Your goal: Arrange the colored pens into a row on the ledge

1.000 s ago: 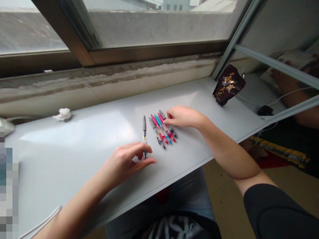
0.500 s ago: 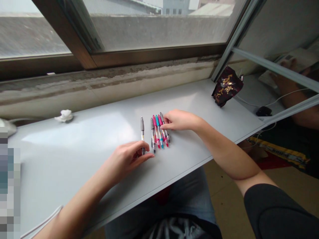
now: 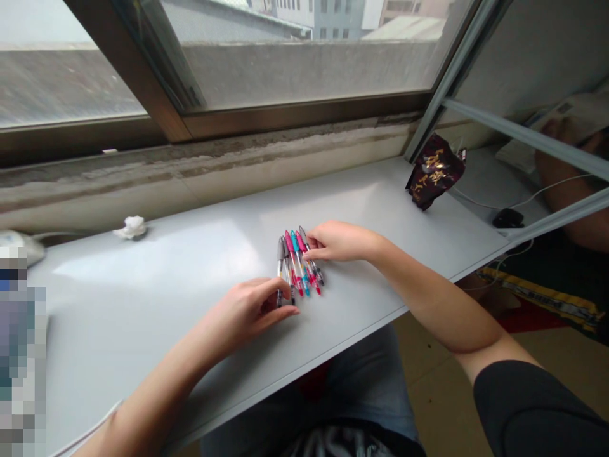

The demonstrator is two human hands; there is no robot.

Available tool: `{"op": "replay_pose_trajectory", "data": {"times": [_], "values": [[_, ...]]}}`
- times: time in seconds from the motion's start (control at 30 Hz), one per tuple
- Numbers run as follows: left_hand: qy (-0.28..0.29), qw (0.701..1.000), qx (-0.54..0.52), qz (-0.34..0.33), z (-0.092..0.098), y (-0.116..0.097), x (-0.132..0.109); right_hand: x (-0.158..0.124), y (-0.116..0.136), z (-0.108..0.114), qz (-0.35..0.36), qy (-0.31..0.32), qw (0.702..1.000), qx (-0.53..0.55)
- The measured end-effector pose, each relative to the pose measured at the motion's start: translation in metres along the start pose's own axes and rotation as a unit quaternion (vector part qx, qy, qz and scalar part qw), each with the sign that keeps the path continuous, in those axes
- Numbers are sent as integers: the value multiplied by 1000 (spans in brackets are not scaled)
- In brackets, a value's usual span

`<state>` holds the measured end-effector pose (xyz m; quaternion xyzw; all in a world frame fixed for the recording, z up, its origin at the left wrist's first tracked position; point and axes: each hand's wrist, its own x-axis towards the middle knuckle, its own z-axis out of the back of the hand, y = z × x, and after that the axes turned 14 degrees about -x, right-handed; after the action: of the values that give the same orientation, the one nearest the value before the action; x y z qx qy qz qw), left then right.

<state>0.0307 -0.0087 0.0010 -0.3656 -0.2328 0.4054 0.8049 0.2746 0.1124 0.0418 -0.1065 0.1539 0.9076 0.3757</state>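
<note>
There are six pens (image 3: 300, 240) in all: three grey-gripped pens (image 3: 280, 251), two pink-gripped pens (image 3: 288, 243) and one teal-gripped pen (image 3: 295, 242). The person shows two bare hands, one left hand (image 3: 257, 303) and one right hand (image 3: 337, 241). Also counted are one bench (image 3: 157, 311), one crumpled white tissue (image 3: 133, 227), one dark printed pouch (image 3: 436, 170), one small black device (image 3: 508, 218) and two window panes (image 3: 309, 70).
</note>
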Motion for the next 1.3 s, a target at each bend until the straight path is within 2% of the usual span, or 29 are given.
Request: {"op": "replay_pose_trajectory", "data": {"times": [0.2,0.4,0.57,0.7,0.83,1.03,1.2,1.3], "values": [[14,999,20,-32,1,-1,0,0,3,-3,13,-2,1000,11],[-4,998,41,-53,1,1,-2,3,12,-10,18,-19,999,30],[-16,998,40,-34,3,0,-3,2,17,-10,3,-17,1000,26],[-40,996,61,-44,4,-1,-4,-1,19,-7,-4,-17,1000,23],[-36,997,65,-34,5,-1,-5,-2,19,-5,-1,-13,1000,24],[-45,998,48,5,6,3,-7,-4,23,-6,-33,12,998,-51],[-26,998,53,33,9,0,-7,-7,21,-3,-24,16,998,-53],[-18,997,77,22,8,-2,-6,-9,20,-2,-28,28,998,-58]]}}
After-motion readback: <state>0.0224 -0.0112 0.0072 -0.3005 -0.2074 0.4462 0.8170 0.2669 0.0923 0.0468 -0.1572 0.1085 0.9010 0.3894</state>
